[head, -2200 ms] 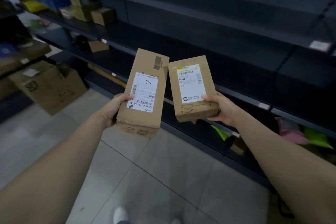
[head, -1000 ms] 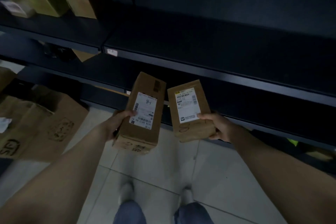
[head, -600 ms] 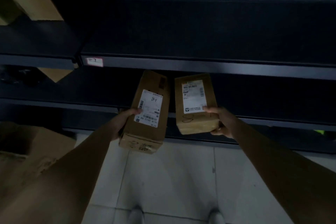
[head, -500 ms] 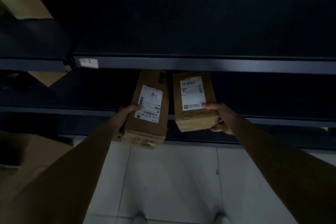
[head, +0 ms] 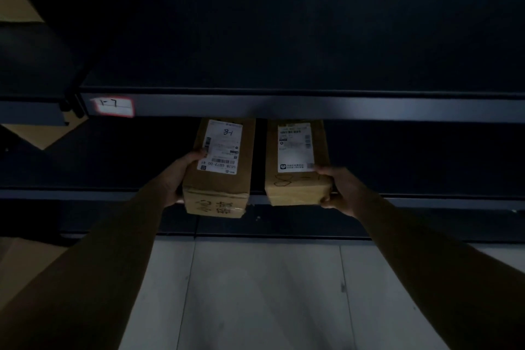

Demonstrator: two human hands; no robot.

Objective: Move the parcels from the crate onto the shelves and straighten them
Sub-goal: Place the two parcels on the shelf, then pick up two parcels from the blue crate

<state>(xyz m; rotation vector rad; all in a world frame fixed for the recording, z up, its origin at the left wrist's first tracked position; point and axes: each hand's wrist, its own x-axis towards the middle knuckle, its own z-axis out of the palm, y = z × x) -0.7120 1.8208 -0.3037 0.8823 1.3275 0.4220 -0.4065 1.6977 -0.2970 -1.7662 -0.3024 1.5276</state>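
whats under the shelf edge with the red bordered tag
A brown cardboard parcel marked 8-1 in the left hand and a second brown cardboard parcel in the right hand. The dark shelf edge covers their far ends; how deep they reach is hidden.

The camera sits on the person's head and looks forward and down, with a wide angle. It faces the dark metal shelf rack (head: pixel 312 108) squarely and from near, so the shelves fill the upper two thirds. The pale tiled floor (head: pixel 255 293) takes the bottom. The left forearm (head: pixel 99 264) and right forearm (head: pixel 426 264) enter from the lower corners.
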